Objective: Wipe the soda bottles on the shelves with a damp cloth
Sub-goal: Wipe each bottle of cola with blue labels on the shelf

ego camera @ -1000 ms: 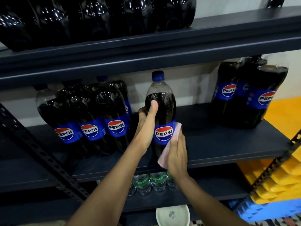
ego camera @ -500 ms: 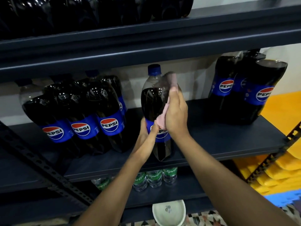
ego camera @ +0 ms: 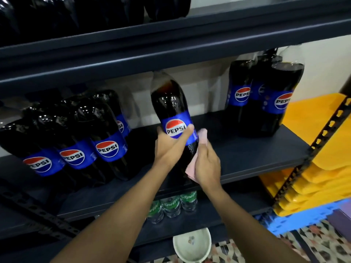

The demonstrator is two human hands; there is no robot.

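A large dark Pepsi bottle point(ego camera: 171, 105) with a blue label leans left over the front of the middle shelf point(ego camera: 247, 156), its cap hidden behind the shelf above. My left hand point(ego camera: 169, 147) grips it around the label, thumb across the logo. My right hand point(ego camera: 208, 166) holds a pink cloth point(ego camera: 191, 168) against the lower right side of the bottle. A wrapped pack of Pepsi bottles point(ego camera: 76, 137) stands to the left, another pack point(ego camera: 266, 95) to the right.
Dark bottles fill the top shelf point(ego camera: 171, 44). Small Sprite bottles point(ego camera: 171, 205) stand on the lower shelf. A white bowl point(ego camera: 191, 245) sits on the patterned floor below. Yellow stacked sheets point(ego camera: 313, 168) lie to the right beyond the perforated shelf upright point(ego camera: 311, 150).
My right hand has dropped with the cloth from the bottle's shoulder to its lower side. The bottle now leans left, and my left hand has shifted up onto the label.
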